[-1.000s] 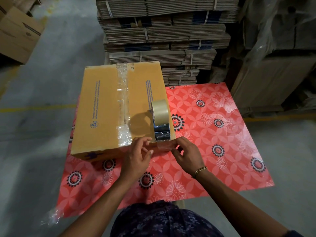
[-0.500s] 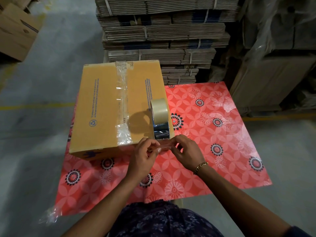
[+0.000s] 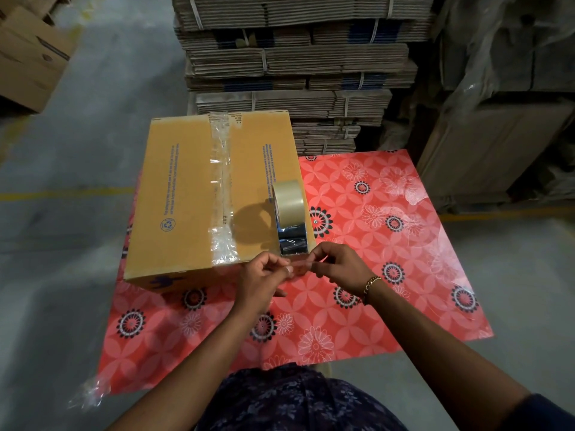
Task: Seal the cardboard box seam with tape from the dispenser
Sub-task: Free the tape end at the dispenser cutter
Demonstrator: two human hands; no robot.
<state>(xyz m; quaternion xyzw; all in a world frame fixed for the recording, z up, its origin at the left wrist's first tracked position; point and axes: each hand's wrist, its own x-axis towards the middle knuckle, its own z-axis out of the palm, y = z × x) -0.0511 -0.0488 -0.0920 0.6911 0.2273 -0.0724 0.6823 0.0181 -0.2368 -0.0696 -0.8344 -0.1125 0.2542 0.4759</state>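
A closed yellow-brown cardboard box (image 3: 180,194) lies on a red flowered sheet (image 3: 373,244). Clear tape (image 3: 221,194) runs along its middle seam, wrinkled at the near end. A metal tape dispenser (image 3: 291,237) with a pale roll (image 3: 288,202) stands on the box's near right corner. Just in front of that corner, my left hand (image 3: 261,281) and my right hand (image 3: 339,265) pinch the two ends of a short clear strip of tape (image 3: 300,265) held between them. A gold bracelet is on my right wrist.
Bundled stacks of flat cardboard (image 3: 298,66) rise right behind the box. Large plastic-wrapped cartons (image 3: 497,119) stand at the right, another carton (image 3: 28,60) at the far left. Grey concrete floor with a yellow line (image 3: 62,194) surrounds the sheet.
Both hands have drawn slightly back from the box's near edge towards me, keeping the short strip of tape stretched between the fingertips. Box and dispenser have not moved.
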